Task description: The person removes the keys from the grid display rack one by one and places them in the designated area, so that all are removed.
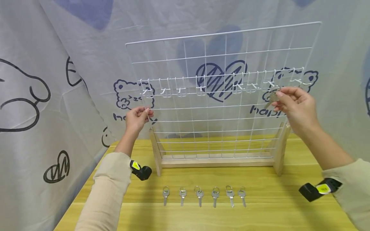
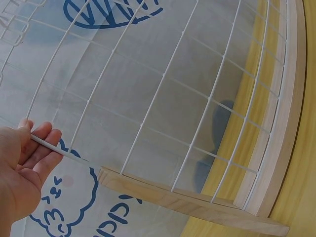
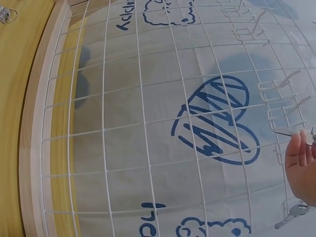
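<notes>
My right hand [image 1: 299, 107] pinches a key [image 1: 271, 98] by its head, close to the hooks at the right of a white wire grid panel [image 1: 223, 33]. In the right wrist view, the pinched key [image 3: 285, 132] shows its blade past the fingers. Another key [image 3: 296, 212] appears beyond the hand there, seemingly hanging near a hook. My left hand [image 1: 137, 120] grips the panel's left edge wire, with fingers curled round it in the left wrist view. White hooks [image 1: 200, 89] hang in a row across the panel.
Several keys with rings, among them one key [image 1: 215, 196], lie in a row on the yellow wood-grain table [image 1: 202, 221]. A wooden stand [image 1: 216, 163] holds the panel upright. Behind it hangs a patterned cloth [image 1: 173, 19].
</notes>
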The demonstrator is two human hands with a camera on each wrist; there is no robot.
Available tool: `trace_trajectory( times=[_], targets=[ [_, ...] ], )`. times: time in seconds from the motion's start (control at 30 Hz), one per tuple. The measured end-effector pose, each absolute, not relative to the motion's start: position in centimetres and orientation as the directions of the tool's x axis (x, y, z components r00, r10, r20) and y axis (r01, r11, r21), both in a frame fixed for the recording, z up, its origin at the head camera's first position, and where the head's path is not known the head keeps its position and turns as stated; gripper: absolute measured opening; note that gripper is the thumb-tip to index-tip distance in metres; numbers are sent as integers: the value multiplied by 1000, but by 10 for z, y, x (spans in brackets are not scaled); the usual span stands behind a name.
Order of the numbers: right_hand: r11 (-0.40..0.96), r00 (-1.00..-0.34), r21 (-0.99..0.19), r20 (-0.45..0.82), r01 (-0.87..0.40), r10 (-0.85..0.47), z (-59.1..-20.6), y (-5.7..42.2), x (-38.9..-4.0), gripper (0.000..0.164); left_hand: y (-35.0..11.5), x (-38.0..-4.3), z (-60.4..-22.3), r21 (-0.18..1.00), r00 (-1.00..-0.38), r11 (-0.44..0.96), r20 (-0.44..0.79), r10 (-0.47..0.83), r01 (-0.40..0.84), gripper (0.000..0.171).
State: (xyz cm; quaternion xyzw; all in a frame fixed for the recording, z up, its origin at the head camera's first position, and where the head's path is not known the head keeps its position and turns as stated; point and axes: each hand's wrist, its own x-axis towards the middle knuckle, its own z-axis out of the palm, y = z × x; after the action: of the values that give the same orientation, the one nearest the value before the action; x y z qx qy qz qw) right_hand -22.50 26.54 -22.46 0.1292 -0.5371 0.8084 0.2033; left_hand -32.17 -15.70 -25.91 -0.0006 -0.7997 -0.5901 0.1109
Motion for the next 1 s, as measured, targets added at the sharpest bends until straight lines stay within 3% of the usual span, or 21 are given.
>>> trace_trajectory(
  times=[0.1,0.43,0.6,0.77,0.83,1.0],
  targets=[
    [-373,-888,-806,422,-460,183,-223,266,-225,6,-157,-321,-259,944,-975,302,178,-130,132,31],
    [-291,-916,-870,360,-398,178,-216,270,-220,4,-158,-321,-261,947,-977,293,172,-125,129,32],
    [13,-962,-969,248,-249,115,-214,280,-214,7,-157,-322,-259,944,-975,301,180,-133,133,30],
    [426,-990,-898,138,-109,36,-220,285,-212,11,-157,-323,-258,943,-974,304,182,-135,134,30],
    [495,-993,-863,114,-102,-6,-227,284,-213,18,-157,-323,-258,943,-975,305,178,-136,130,30],
    [485,-994,-868,83,-106,-68,-250,278,-214,21,-157,-322,-258,945,-976,299,176,-129,131,30]
  ],
)
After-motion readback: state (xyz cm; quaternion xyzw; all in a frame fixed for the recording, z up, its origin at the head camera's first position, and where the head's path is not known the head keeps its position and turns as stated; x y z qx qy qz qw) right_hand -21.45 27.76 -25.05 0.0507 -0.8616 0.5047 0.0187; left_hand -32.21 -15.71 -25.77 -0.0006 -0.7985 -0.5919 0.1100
